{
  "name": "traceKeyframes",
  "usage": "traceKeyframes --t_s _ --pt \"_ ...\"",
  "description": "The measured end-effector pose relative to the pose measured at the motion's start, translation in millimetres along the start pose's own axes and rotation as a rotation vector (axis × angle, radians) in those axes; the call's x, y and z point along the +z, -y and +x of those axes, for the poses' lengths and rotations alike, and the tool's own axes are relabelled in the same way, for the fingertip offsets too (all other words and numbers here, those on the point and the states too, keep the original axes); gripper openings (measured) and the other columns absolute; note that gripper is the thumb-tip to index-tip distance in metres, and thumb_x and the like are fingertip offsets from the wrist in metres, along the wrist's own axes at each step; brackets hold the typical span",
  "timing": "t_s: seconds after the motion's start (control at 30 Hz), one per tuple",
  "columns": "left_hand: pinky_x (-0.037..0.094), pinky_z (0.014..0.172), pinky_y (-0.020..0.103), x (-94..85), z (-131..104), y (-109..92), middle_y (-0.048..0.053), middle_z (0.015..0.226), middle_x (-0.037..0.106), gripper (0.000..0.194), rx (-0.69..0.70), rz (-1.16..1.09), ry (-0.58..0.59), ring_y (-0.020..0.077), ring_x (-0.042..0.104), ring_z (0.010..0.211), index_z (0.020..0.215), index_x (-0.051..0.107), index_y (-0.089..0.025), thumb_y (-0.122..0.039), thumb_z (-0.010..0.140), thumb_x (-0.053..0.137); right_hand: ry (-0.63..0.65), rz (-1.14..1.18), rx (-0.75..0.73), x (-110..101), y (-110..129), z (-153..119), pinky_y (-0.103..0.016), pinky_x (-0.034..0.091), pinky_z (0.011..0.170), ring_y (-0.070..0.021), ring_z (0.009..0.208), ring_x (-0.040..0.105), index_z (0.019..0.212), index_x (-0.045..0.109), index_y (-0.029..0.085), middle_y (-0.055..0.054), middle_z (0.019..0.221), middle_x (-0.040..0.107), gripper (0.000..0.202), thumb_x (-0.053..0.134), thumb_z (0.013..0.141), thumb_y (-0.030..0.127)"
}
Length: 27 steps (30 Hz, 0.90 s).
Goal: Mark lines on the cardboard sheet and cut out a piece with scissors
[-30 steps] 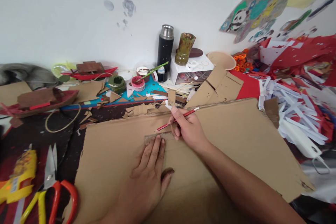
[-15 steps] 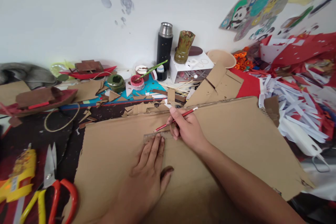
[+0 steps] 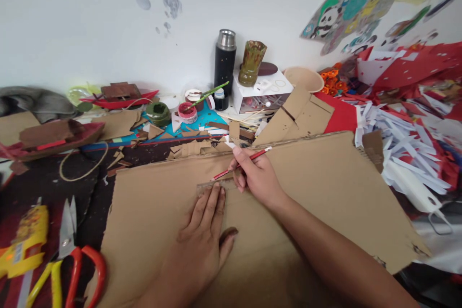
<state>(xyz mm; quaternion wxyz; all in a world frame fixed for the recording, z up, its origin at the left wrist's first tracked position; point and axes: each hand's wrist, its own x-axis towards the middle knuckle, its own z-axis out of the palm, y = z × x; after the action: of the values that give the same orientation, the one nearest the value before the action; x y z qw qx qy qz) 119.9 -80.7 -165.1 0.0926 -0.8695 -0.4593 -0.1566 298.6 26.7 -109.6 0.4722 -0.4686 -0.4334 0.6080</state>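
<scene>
A large brown cardboard sheet (image 3: 317, 187) lies flat in front of me. On it rests a clear ruler (image 3: 202, 186), partly covered by my fingers. My left hand (image 3: 204, 228) is laid flat with its fingers stretched out, the fingertips pressing on the ruler. My right hand (image 3: 256, 175) grips a red pencil (image 3: 259, 153) between thumb and fingers. The pencil slants down to the left, its tip close to the ruler's upper edge; whether it touches the cardboard I cannot tell.
Scissors (image 3: 70, 250) and a yellow glue gun (image 3: 31, 236) lie at left. Behind stand small boats (image 3: 63, 137), paint jars (image 3: 187, 113), a black flask (image 3: 225, 65) and a white box (image 3: 262, 96). Paper strips (image 3: 407, 149) and a white-handled tool (image 3: 411, 185) are at right.
Both hands, the ruler and the pencil keep nearly the same place on the cardboard. The whole view has shifted very slightly.
</scene>
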Motion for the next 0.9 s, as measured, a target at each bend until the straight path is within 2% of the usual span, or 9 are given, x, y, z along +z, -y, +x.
traceKeyframes --t_s 0.27,0.4,0.63,0.9 --pt "0.040 0.122 0.050 5.1 -3 0 0.023 0.165 0.060 0.078 -0.021 -0.039 0.008 0.0370 0.056 0.150 0.173 0.031 -0.003 -0.046 0.109 0.047 -0.042 -0.026 -0.004 -8 5 2 -0.021 0.033 0.035 -0.0104 0.032 0.047 0.069 0.064 0.021 0.007 0.040 0.049 0.069 0.077 0.084 0.087" --pt "0.036 0.125 0.050 4.3 -1 1 0.026 0.163 0.061 0.080 0.007 -0.025 -0.009 0.0391 0.055 0.150 0.171 0.032 0.001 -0.044 0.108 0.049 -0.073 -0.068 0.004 -15 7 2 -0.022 0.033 0.035 -0.0105 0.032 0.046 0.070 0.064 0.021 0.006 0.040 0.049 0.069 0.075 0.085 0.087" --pt "0.032 0.125 0.052 1.6 3 3 0.028 0.159 0.063 0.070 0.040 -0.023 -0.042 0.0420 0.057 0.144 0.160 0.050 0.004 -0.039 0.106 0.053 -0.105 -0.066 0.001 -24 8 3 -0.022 0.033 0.035 -0.0111 0.031 0.046 0.071 0.064 0.021 0.007 0.039 0.048 0.067 0.077 0.083 0.086" --pt "0.031 0.126 0.052 1.8 3 2 0.029 0.158 0.064 0.079 0.048 -0.020 -0.049 0.0425 0.058 0.144 0.168 0.036 0.006 -0.039 0.105 0.053 -0.083 -0.081 -0.013 -28 0 1 -0.021 0.033 0.035 -0.0110 0.032 0.046 0.071 0.064 0.021 0.007 0.040 0.048 0.068 0.075 0.085 0.086"
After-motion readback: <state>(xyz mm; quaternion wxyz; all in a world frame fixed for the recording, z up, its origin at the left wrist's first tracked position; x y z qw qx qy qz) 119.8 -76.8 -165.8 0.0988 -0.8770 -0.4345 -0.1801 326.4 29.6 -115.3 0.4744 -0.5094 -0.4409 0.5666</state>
